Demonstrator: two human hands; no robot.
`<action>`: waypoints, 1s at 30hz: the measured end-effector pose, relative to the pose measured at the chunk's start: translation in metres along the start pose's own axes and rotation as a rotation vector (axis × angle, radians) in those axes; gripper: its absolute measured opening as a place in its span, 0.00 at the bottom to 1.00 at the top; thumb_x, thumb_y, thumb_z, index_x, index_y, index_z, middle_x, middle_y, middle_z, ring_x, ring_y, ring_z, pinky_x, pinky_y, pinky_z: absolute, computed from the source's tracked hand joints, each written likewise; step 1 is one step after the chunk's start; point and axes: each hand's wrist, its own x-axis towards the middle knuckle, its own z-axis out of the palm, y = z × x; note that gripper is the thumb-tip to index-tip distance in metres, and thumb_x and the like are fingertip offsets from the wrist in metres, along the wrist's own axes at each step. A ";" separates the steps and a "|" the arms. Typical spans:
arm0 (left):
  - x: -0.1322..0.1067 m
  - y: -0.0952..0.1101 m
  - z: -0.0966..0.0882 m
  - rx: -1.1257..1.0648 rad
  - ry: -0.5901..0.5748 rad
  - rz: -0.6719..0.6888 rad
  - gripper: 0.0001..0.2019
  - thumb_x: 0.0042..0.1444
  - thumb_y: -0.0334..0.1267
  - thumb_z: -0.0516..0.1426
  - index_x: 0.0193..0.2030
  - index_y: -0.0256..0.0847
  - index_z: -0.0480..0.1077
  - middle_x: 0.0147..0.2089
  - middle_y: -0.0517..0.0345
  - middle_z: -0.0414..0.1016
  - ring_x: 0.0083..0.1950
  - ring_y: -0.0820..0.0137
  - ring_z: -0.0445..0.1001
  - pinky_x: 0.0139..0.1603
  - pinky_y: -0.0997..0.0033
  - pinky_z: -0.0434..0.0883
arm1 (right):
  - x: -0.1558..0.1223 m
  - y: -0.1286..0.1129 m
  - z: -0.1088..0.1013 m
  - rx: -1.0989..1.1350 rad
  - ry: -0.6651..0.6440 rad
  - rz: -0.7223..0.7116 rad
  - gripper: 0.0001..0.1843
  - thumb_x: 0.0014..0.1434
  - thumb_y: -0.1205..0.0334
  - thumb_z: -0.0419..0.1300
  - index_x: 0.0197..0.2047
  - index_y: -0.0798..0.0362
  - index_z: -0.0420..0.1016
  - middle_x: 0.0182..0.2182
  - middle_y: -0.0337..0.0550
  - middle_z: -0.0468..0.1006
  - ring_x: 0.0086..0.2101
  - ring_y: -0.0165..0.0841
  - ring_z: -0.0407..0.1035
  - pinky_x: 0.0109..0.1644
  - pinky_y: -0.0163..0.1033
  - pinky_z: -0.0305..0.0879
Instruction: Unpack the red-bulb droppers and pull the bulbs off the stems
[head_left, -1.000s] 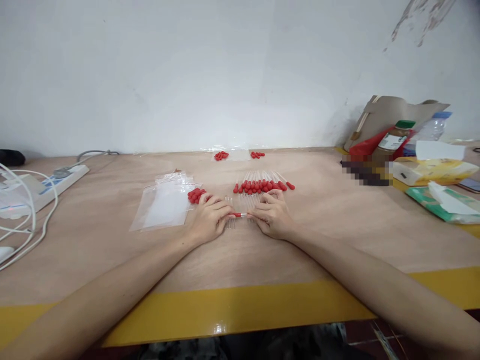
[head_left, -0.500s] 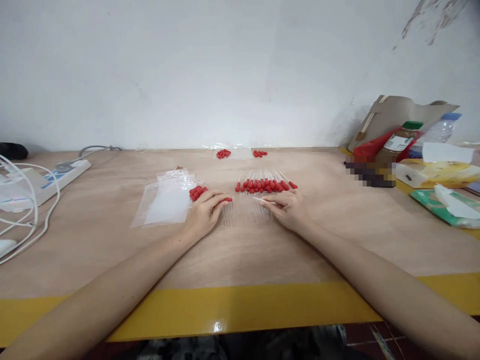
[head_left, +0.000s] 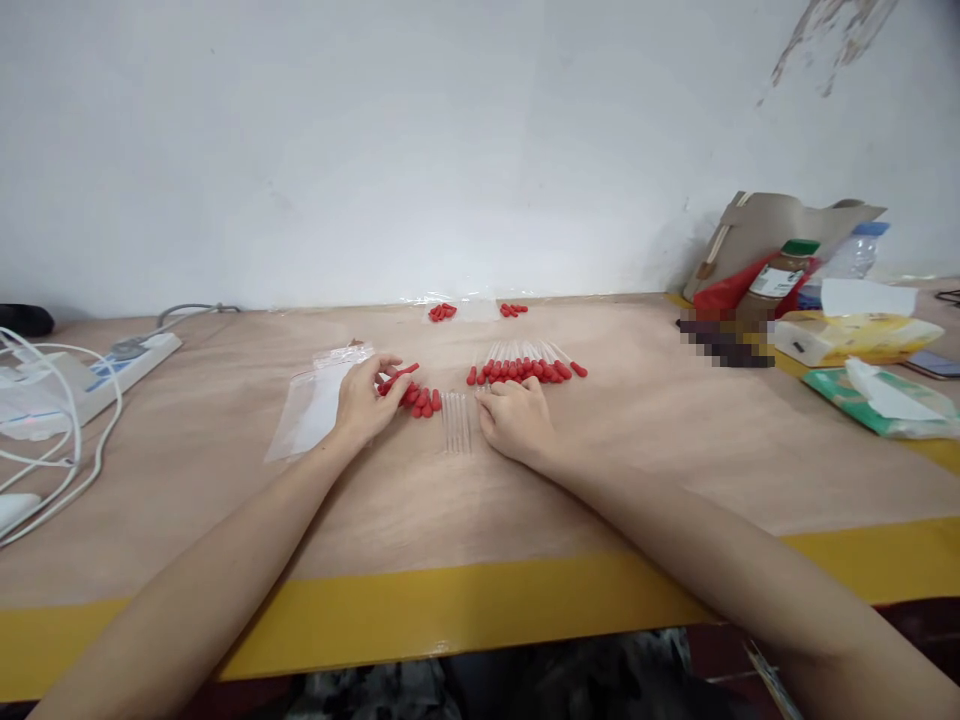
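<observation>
My left hand [head_left: 365,402] is over a pile of loose red rubber bulbs [head_left: 421,402], with one red rubber bulb [head_left: 405,371] pinched between thumb and fingers. Clear thin glass tubes [head_left: 455,425] lie side by side between my hands. My right hand [head_left: 517,418] rests just right of them, fingers curled in; what they grip, if anything, is hidden. Behind it lies a row of droppers [head_left: 525,370], glass tubes with red bulbs on their near ends. Clear plastic bags [head_left: 304,415] lie partly under my left hand.
More red bulbs on clear plastic [head_left: 476,311] lie by the wall. At left are a power strip [head_left: 139,365] and white cables [head_left: 90,470]. A green-capped bottle [head_left: 780,280], tissue packs [head_left: 855,340] and a beige bag [head_left: 795,225] stand at right.
My left hand has moved left to the bulb pile, and more loose bulbs show beside it. My right hand has moved left and down, its fingers curled over the tubes there. The view has shifted slightly.
</observation>
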 end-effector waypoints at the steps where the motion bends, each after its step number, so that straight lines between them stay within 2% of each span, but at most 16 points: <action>1: 0.000 -0.001 0.001 0.011 -0.006 0.020 0.12 0.51 0.41 0.55 0.41 0.41 0.68 0.35 0.58 0.73 0.36 0.68 0.70 0.38 0.68 0.66 | -0.001 -0.003 0.001 -0.015 0.000 -0.015 0.11 0.56 0.65 0.50 0.32 0.54 0.74 0.30 0.44 0.75 0.33 0.33 0.64 0.38 0.44 0.44; 4: -0.001 -0.001 0.004 0.051 -0.032 0.093 0.10 0.51 0.44 0.55 0.37 0.42 0.70 0.35 0.58 0.74 0.36 0.67 0.69 0.40 0.66 0.65 | -0.003 -0.010 0.003 -0.038 0.006 -0.048 0.10 0.56 0.64 0.51 0.30 0.55 0.72 0.31 0.45 0.75 0.35 0.34 0.63 0.39 0.45 0.44; 7: -0.002 0.002 0.006 0.123 -0.047 0.129 0.10 0.53 0.45 0.54 0.34 0.43 0.71 0.34 0.57 0.74 0.37 0.65 0.69 0.42 0.62 0.62 | -0.005 -0.014 0.003 -0.035 -0.005 -0.037 0.11 0.57 0.60 0.51 0.33 0.55 0.72 0.33 0.46 0.75 0.37 0.36 0.63 0.40 0.45 0.45; 13: -0.006 0.006 0.005 0.235 -0.076 0.277 0.09 0.55 0.44 0.53 0.36 0.44 0.71 0.37 0.57 0.75 0.42 0.62 0.67 0.47 0.58 0.56 | -0.007 -0.016 0.003 0.033 -0.072 -0.016 0.27 0.56 0.39 0.47 0.35 0.55 0.72 0.35 0.48 0.75 0.39 0.38 0.62 0.41 0.45 0.46; 15: -0.007 0.007 0.005 0.233 -0.080 0.307 0.10 0.56 0.44 0.52 0.36 0.44 0.72 0.38 0.57 0.75 0.42 0.63 0.67 0.49 0.57 0.55 | -0.006 -0.015 0.001 0.061 -0.069 -0.009 0.30 0.55 0.36 0.46 0.34 0.54 0.72 0.34 0.48 0.75 0.37 0.38 0.63 0.41 0.45 0.46; 19: -0.009 0.009 0.004 0.169 -0.036 0.322 0.10 0.56 0.44 0.52 0.37 0.45 0.72 0.42 0.56 0.74 0.46 0.64 0.67 0.52 0.58 0.54 | 0.000 -0.001 -0.011 0.094 0.018 0.082 0.26 0.57 0.40 0.46 0.39 0.52 0.74 0.32 0.46 0.75 0.36 0.37 0.64 0.40 0.43 0.46; 22: -0.007 0.017 0.000 0.148 -0.036 0.303 0.10 0.56 0.44 0.53 0.36 0.44 0.72 0.42 0.56 0.73 0.46 0.64 0.66 0.52 0.58 0.55 | 0.005 0.024 -0.021 0.146 0.052 0.198 0.18 0.58 0.48 0.50 0.34 0.49 0.77 0.29 0.42 0.75 0.33 0.34 0.65 0.38 0.41 0.47; 26: 0.007 0.037 0.001 0.193 -0.190 0.293 0.09 0.53 0.45 0.54 0.33 0.45 0.73 0.40 0.55 0.72 0.45 0.62 0.66 0.52 0.54 0.54 | 0.002 0.060 -0.022 0.208 0.048 0.322 0.14 0.55 0.55 0.53 0.28 0.48 0.78 0.23 0.38 0.73 0.27 0.31 0.64 0.35 0.38 0.47; 30: 0.034 0.053 0.024 0.252 -0.392 0.140 0.11 0.49 0.49 0.56 0.27 0.44 0.73 0.41 0.51 0.71 0.48 0.56 0.65 0.51 0.48 0.53 | -0.009 0.075 -0.011 0.233 0.134 0.379 0.14 0.54 0.56 0.53 0.26 0.50 0.77 0.21 0.39 0.72 0.27 0.31 0.64 0.34 0.38 0.49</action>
